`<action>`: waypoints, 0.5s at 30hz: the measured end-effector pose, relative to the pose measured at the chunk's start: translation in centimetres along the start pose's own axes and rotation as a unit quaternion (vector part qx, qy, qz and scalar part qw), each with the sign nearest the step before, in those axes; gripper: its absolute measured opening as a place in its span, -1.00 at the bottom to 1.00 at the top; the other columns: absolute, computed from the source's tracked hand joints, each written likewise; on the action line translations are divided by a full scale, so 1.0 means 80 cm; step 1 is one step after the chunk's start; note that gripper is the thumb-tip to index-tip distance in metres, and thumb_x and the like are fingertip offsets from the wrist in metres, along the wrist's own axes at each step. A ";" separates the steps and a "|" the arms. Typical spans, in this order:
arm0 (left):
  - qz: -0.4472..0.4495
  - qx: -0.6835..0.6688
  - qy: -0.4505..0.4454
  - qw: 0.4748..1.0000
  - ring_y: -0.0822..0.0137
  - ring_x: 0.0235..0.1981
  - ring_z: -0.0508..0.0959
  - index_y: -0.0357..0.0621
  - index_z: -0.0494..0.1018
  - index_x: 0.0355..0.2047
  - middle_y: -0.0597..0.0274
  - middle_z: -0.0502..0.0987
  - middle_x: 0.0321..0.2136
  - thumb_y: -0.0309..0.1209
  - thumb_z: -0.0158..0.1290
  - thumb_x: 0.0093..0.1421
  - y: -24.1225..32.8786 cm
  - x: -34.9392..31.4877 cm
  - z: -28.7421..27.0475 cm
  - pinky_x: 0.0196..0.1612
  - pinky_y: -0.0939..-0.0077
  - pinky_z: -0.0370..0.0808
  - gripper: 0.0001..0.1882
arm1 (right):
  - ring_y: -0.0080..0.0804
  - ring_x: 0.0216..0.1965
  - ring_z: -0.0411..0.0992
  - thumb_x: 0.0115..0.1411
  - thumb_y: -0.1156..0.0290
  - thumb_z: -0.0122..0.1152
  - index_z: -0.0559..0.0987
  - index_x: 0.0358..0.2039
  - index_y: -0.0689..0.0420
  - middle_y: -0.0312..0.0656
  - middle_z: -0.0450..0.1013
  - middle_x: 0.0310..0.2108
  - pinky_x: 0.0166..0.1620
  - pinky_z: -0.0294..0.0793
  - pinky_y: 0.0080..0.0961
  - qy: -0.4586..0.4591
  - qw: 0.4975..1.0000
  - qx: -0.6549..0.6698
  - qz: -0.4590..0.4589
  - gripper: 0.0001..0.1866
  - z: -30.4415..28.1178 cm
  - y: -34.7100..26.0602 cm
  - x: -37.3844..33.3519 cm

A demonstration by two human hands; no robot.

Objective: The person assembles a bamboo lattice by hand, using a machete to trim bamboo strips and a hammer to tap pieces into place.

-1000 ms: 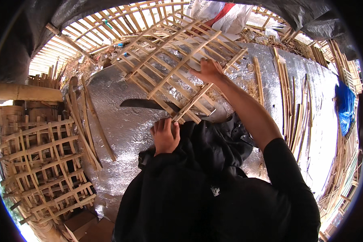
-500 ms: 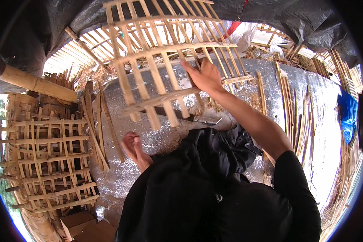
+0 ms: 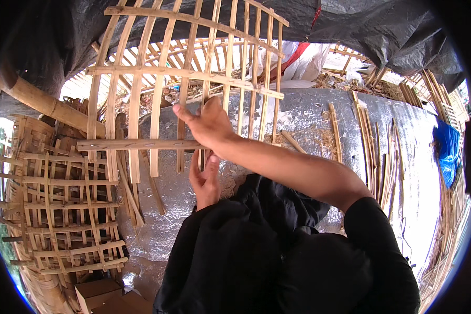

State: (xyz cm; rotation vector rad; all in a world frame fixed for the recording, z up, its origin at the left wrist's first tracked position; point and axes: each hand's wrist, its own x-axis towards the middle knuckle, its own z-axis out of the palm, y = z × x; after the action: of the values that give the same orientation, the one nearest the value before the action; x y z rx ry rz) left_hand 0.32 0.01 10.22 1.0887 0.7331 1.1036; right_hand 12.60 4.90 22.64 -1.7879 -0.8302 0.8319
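Note:
A bamboo lattice panel (image 3: 164,73) of crossed split slats stands tilted up in front of me. My right hand (image 3: 212,128) reaches across from the right and grips it near the lower crosspiece, some of its fingers hidden by slats. Just below, my left hand (image 3: 206,183) is closed at a slat's lower end, with thumb and fingers around it. The lower crosspiece (image 3: 136,145) runs nearly level beside both hands. Black cloth (image 3: 277,193) covers my lap.
Another bamboo lattice (image 3: 63,209) leans against woven baskets at the left, above a cardboard box (image 3: 97,293). A thick bamboo pole (image 3: 52,104) juts in at upper left. Loose strips (image 3: 374,146) lie on the silvery sheet (image 3: 309,112). Dark tarp (image 3: 361,31) hangs overhead; blue plastic (image 3: 448,149) is far right.
The lattice has swung left and turned, with its lower crosspiece now level. My left hand has risen from beside my lap onto a slat's end. The blade seen near my lap no longer shows.

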 end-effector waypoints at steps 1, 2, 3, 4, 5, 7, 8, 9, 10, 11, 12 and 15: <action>-0.005 0.050 0.003 0.999 0.25 0.10 0.54 -0.48 0.26 0.26 -0.03 0.54 0.09 -0.22 0.08 0.47 0.004 -0.004 -0.005 0.15 0.38 0.45 -0.41 | -0.37 -0.51 0.44 0.21 -0.37 0.26 0.31 -0.18 0.31 -0.12 0.39 -0.43 -0.55 0.49 -0.38 0.000 1.000 0.001 0.002 -0.16 0.011 0.010 -0.001; -0.007 0.051 0.003 0.999 0.25 0.10 0.54 -0.48 0.26 0.26 -0.03 0.54 0.09 -0.22 0.08 0.47 0.000 -0.007 -0.014 0.15 0.38 0.45 -0.41 | -0.35 -0.47 0.46 0.20 -0.35 0.28 0.31 -0.19 0.30 -0.10 0.40 -0.43 -0.52 0.51 -0.37 0.020 1.000 0.003 -0.005 -0.17 0.020 0.019 -0.001; 0.021 0.044 0.027 0.998 0.27 0.04 0.56 -0.49 0.32 0.19 -0.02 0.56 0.03 -0.15 0.04 0.48 0.000 -0.010 -0.019 0.15 0.35 0.46 -0.43 | -0.34 -0.44 0.47 0.20 -0.33 0.31 0.31 -0.20 0.30 -0.08 0.41 -0.42 -0.49 0.53 -0.37 0.038 0.999 0.005 -0.011 -0.18 0.026 0.024 -0.005; 0.049 0.037 0.050 0.997 0.29 -0.01 0.58 -0.51 0.37 0.12 -0.01 0.59 -0.04 -0.08 0.00 0.50 0.000 -0.013 -0.022 0.14 0.31 0.48 -0.42 | -0.34 -0.44 0.47 0.20 -0.33 0.31 0.31 -0.20 0.30 -0.08 0.41 -0.42 -0.49 0.53 -0.37 0.037 0.999 0.007 -0.009 -0.18 0.031 0.029 -0.011; 0.067 0.035 0.053 0.996 0.28 -0.06 0.60 -0.50 0.40 0.08 -0.01 0.60 -0.09 0.04 -0.10 0.51 0.000 -0.015 -0.023 0.13 0.28 0.50 -0.34 | -0.32 -0.40 0.48 0.20 -0.32 0.31 0.31 -0.19 0.31 -0.05 0.42 -0.40 -0.46 0.54 -0.35 0.014 0.999 0.046 -0.002 -0.18 0.035 0.035 -0.017; 0.064 0.038 0.033 0.997 0.26 -0.07 0.60 -0.50 0.40 0.08 -0.02 0.59 -0.09 0.05 -0.10 0.50 -0.004 -0.020 -0.036 0.13 0.26 0.50 -0.33 | -0.29 -0.30 0.50 0.22 -0.29 0.33 0.31 -0.13 0.38 0.03 0.43 -0.32 -0.41 0.56 -0.36 -0.012 0.998 0.057 0.022 -0.16 0.032 0.034 -0.035; 0.067 0.039 0.011 0.997 0.24 -0.07 0.61 -0.50 0.40 0.07 -0.03 0.59 -0.08 0.06 -0.10 0.50 -0.008 -0.026 -0.044 0.13 0.24 0.50 -0.32 | -0.29 -0.30 0.50 0.22 -0.29 0.33 0.31 -0.13 0.38 0.03 0.43 -0.32 -0.41 0.56 -0.36 -0.013 0.998 0.055 0.029 -0.16 0.030 0.036 -0.038; 0.035 0.050 0.026 0.998 0.20 -0.01 0.59 -0.48 0.38 0.12 -0.07 0.56 -0.01 0.05 -0.07 0.49 -0.017 -0.038 -0.051 0.17 0.23 0.48 -0.33 | -0.28 -0.30 0.50 0.22 -0.29 0.32 0.31 -0.12 0.40 0.05 0.43 -0.31 -0.40 0.56 -0.33 -0.020 0.998 0.050 0.043 -0.14 0.025 0.038 -0.043; 0.004 0.060 0.042 0.997 0.17 0.06 0.58 -0.46 0.35 0.17 -0.10 0.53 0.06 0.03 -0.05 0.48 -0.025 -0.048 -0.059 0.20 0.22 0.46 -0.33 | -0.27 -0.31 0.50 0.22 -0.28 0.32 0.31 -0.10 0.43 0.06 0.42 -0.29 -0.38 0.56 -0.31 -0.029 0.997 0.046 0.058 -0.13 0.024 0.042 -0.047; -0.010 0.020 0.055 0.998 0.08 0.17 0.51 -0.43 0.33 0.22 -0.13 0.46 0.16 -0.01 -0.08 0.50 -0.042 -0.058 -0.069 0.24 0.13 0.43 -0.37 | -0.15 -0.30 0.54 0.23 -0.24 0.33 0.30 -0.10 0.45 0.15 0.43 -0.28 -0.34 0.58 -0.20 -0.052 0.998 0.036 0.032 -0.14 0.019 0.051 -0.055; -0.022 -0.020 0.071 0.997 -0.02 0.27 0.44 -0.39 0.31 0.27 -0.16 0.39 0.25 -0.06 -0.10 0.53 -0.049 -0.071 -0.077 0.29 0.05 0.40 -0.40 | -0.15 -0.30 0.54 0.23 -0.24 0.33 0.30 -0.10 0.45 0.15 0.43 -0.28 -0.34 0.58 -0.20 -0.056 0.997 0.038 0.037 -0.14 0.015 0.057 -0.064; -0.077 -0.111 0.016 0.991 -0.02 0.28 0.43 -0.25 0.32 0.33 -0.09 0.38 0.29 -0.16 0.06 0.45 -0.029 -0.117 -0.112 0.29 0.05 0.41 -0.43 | 0.14 -0.25 0.55 0.28 -0.04 0.33 0.25 -0.04 0.50 0.29 0.43 -0.23 -0.21 0.57 -0.05 -0.148 0.973 -0.135 -0.116 -0.23 0.000 0.083 -0.095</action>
State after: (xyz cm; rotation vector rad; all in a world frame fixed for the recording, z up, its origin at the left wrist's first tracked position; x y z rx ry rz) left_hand -9.82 -6.18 4.65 0.8137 0.6892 1.0462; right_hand 9.63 -3.45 17.70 -1.7748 -1.3773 0.8742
